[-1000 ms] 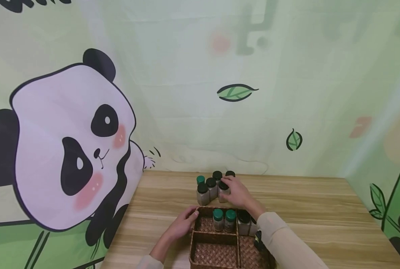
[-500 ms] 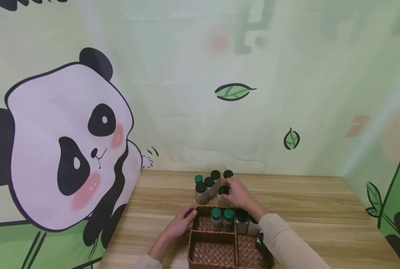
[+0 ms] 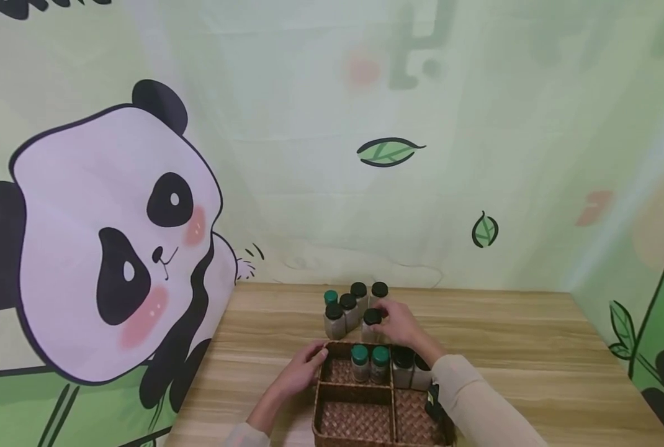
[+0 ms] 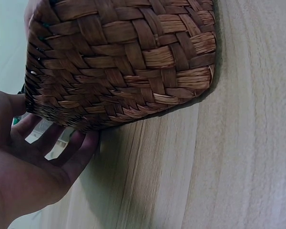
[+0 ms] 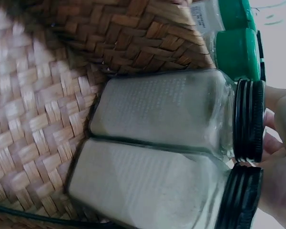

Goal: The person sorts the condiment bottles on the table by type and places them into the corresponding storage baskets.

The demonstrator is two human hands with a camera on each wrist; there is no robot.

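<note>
At the back left corner of a brown woven basket, my left hand grips the rim. The left wrist view shows the thumb near the rim, fingers along the outer wall. My right hand pinches a black-lidded jar near its lid, just behind the basket. Whether this jar touches the table cannot be told. Inside the basket, two green-lidded bottles stand in the back left compartment. Two square glass jars with black lids stand on the right side, partly hidden by my right arm.
Several black-lidded jars and one green-lidded bottle are grouped at the back of the wooden table. A small dark item lies in the basket's right compartment, partly behind the sleeve. A panda-printed cloth hangs behind the table.
The jar in my right hand has shifted slightly toward the basket over the last second. My left hand stays on the basket's corner. The head view has shifted a little.
</note>
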